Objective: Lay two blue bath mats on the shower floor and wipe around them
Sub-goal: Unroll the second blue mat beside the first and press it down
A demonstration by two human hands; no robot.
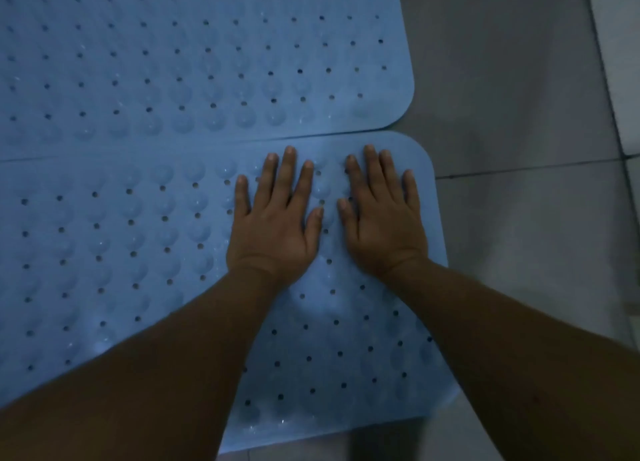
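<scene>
**Two blue mats down, both palms flat**

We see the near bath mat [145, 252], blue rubber with rounded corners, drain holes and domed bumps, lying edge to edge with the far bath mat [207, 55] on the grey tiled floor [519, 114]. Our left hand [277, 225] and right hand [384, 225] rest spread open on it, gripping nothing.

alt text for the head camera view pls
Both hands, left and right, press flat with spread fingers on the near blue bath mat, which lies edge to edge with the far mat on grey floor tiles.
</scene>
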